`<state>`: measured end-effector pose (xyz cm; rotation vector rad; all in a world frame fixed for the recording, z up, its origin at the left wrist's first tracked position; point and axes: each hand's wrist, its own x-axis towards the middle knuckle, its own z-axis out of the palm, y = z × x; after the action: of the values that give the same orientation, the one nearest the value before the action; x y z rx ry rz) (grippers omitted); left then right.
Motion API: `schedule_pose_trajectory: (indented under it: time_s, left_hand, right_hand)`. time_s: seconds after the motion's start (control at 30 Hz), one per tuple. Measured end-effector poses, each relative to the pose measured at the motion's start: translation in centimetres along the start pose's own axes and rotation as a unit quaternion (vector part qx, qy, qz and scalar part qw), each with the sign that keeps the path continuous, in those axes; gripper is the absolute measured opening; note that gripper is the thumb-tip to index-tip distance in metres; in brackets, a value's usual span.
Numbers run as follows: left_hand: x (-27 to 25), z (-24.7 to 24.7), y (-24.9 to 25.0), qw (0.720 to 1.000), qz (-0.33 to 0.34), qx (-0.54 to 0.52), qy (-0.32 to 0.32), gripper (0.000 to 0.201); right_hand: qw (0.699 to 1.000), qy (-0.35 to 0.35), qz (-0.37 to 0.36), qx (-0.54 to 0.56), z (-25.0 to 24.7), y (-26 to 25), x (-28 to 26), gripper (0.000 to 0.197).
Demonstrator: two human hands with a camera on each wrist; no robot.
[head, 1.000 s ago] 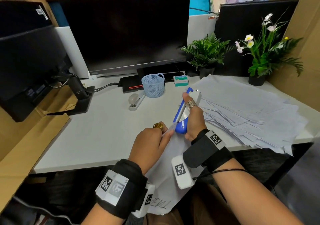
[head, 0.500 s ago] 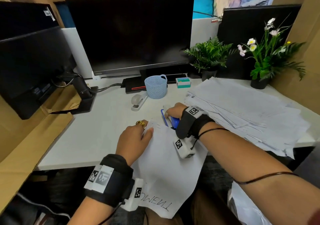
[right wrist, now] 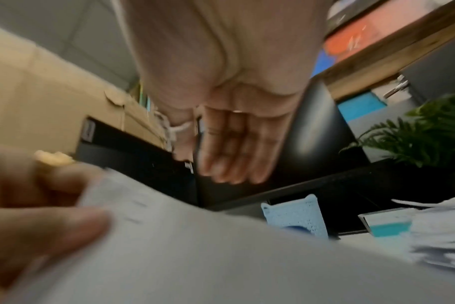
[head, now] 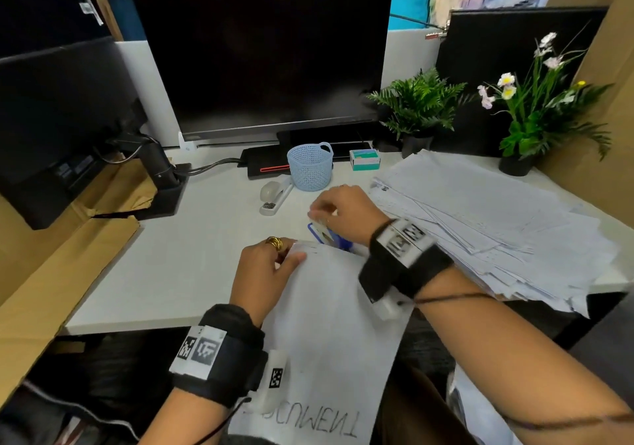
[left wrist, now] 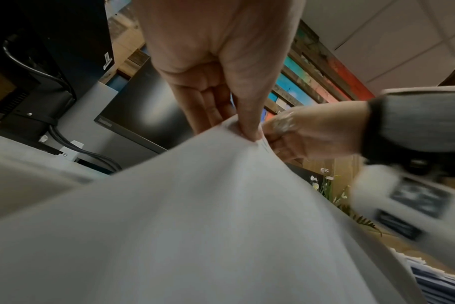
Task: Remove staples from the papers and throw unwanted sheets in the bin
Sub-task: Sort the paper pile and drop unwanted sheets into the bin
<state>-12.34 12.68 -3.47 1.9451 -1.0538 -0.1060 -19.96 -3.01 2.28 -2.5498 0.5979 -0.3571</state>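
While the left hand (head: 266, 269) pinches the paper's (head: 329, 324) corner at the worktop's (head: 192, 238) front edge, the right hand (head: 343, 211), fingers straight, hovers above the blue staple remover (head: 331, 237).

The table (head: 178, 266) is smooth, matt white laminate. The sheet (head: 329, 324) at its near edge is thin matt white paper, as is the pile (head: 480, 225) toward the right edge. The basket (head: 310, 168) is pale blue perforated plastic; the stapler (head: 274, 194) is glossy grey plastic. Brown cardboard (head: 51, 273) flanks the left edge.

The sheet of paper (head: 329, 341) has the handwritten word "DOCUMENT", seen upside down. The monitor (left wrist: 143, 115) has a blurred logo, maybe "ThinkVision".
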Motion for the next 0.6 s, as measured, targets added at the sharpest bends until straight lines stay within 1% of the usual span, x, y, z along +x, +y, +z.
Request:
schedule_pose_trajectory:
  time_s: [0.03, 0.07, 0.13, 0.2, 0.27, 0.3, 0.33, 0.4, 0.47, 0.53, 0.6]
  left_hand:
    - [0.1, 0.1, 0.3, 1.000, 0.010, -0.023, 0.006, 0.009]
    - [0.1, 0.1, 0.6, 0.998, 0.022, -0.052, 0.013, 0.009]
    - [-0.2, 0.4, 1.6, 0.992, 0.052, -0.109, 0.025, 0.021]
    - [-0.6, 0.8, 2.5, 0.986, 0.087, -0.142, 0.029, 0.024]
    - [-0.8, 1.2, 3.1, 0.978, 0.139, -0.156, 0.025, 0.025]
    - [-0.9, 1.3, 3.3, 0.973, 0.167, -0.159, 0.022, 0.025]
    - [-0.9, 1.3, 3.5, 0.967, 0.195, -0.160, 0.018, 0.025]
    - [-1.1, 1.2, 3.9, 0.959, 0.239, -0.155, 0.001, 0.019]
    - [-1.4, 1.3, 4.3, 0.953, 0.271, -0.132, -0.025, 0.003]
    - [-1.6, 1.7, 4.4, 0.952, 0.287, -0.104, -0.023, 0.018]
    - [-1.6, 2.0, 4.6, 0.952, 0.293, -0.085, -0.011, 0.025]
  right_hand:
    - [0.998, 0.003, -0.032, 0.056, -0.2, 0.4, -1.6, 0.026]
    - [0.995, -0.002, -0.052, 0.088, -0.2, 1.0, -3.2, 0.023]
    - [0.992, 0.005, -0.057, 0.112, 0.2, 2.6, -5.7, 0.024]
    - [0.982, 0.059, -0.043, 0.175, 0.7, 3.8, -7.4, 0.022]
    - [0.959, 0.128, -0.031, 0.253, 0.8, 4.7, -8.6, 0.020]
    - [0.945, 0.158, -0.037, 0.285, 0.8, 5.0, -9.2, 0.019]
    - [0.933, 0.186, -0.057, 0.302, 0.8, 5.4, -9.7, 0.020]
    - [0.920, 0.238, -0.122, 0.286, 0.8, 5.9, -10.5, 0.024]
    - [0.910, 0.288, -0.163, 0.249, 0.8, 6.4, -11.0, 0.029]
    - [0.900, 0.336, -0.197, 0.197, 0.6, 6.6, -11.5, 0.025]
    - [0.886, 0.372, -0.232, 0.149, 0.4, 6.6, -11.8, 0.018]
